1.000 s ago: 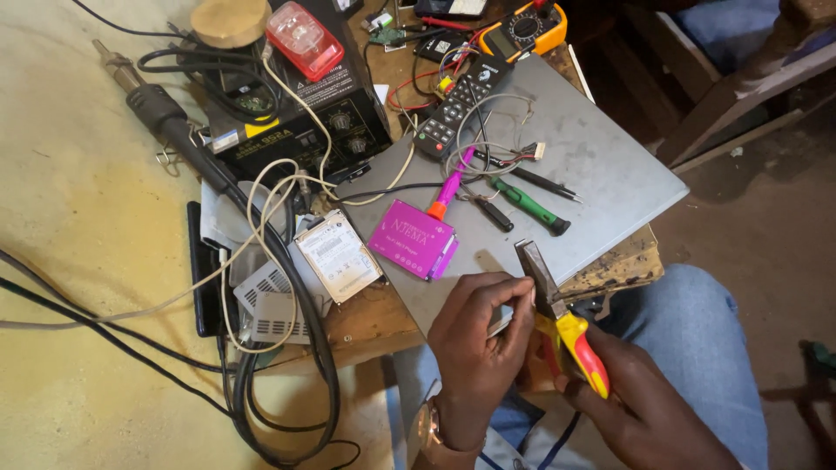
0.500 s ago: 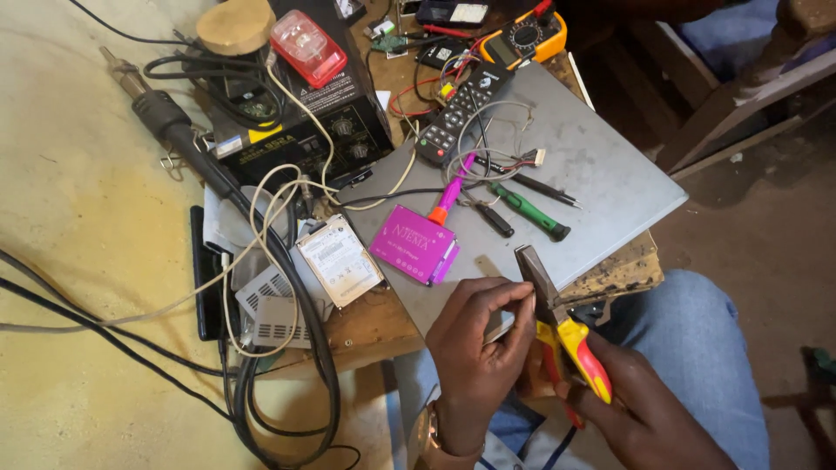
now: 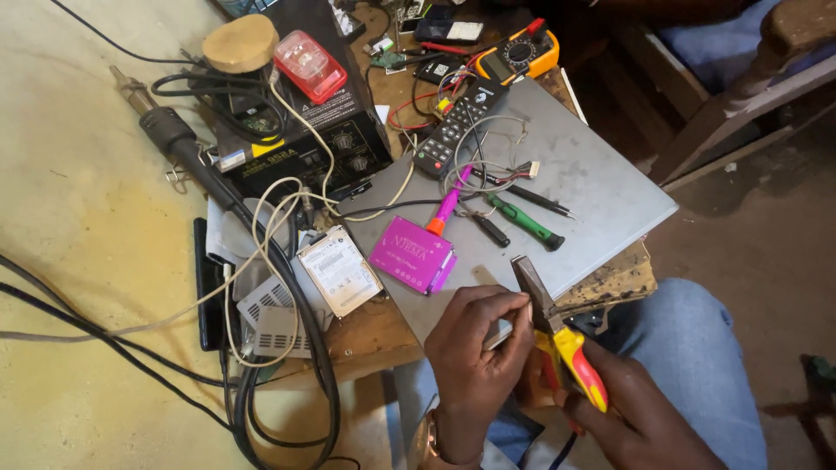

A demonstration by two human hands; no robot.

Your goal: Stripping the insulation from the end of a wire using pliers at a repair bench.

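Two bare hands meet at a flat grey metal sheet (image 3: 592,187) on a scuffed wooden bench (image 3: 374,335). Right hand (image 3: 636,422) grips red-and-yellow-handled steel pliers (image 3: 557,335); left hand (image 3: 475,348) fingertips pinch something tiny beside the pliers' nose.

table: small wooden table (image 3: 374,335), worn, its near right corner crumbling (image 3: 623,278)
grey slab: closed laptop (image 3: 592,187) lying flat, covering the right half, overhanging the near edge
on the laptop: purple box (image 3: 412,254), green screwdriver (image 3: 525,222), black probe (image 3: 531,196), remote (image 3: 455,128) at its far left, thin wire loop (image 3: 488,157)
left half: hard drive (image 3: 339,270), white vented box (image 3: 274,318), black phone (image 3: 209,296) at the left edge
far left: black station (image 3: 322,130) carrying a red case (image 3: 310,65) and a tan disc (image 3: 239,42)
far edge: yellow multimeter (image 3: 520,54)
cables: black and white leads (image 3: 279,261) cross the left half and hang to the floor (image 3: 78,218)
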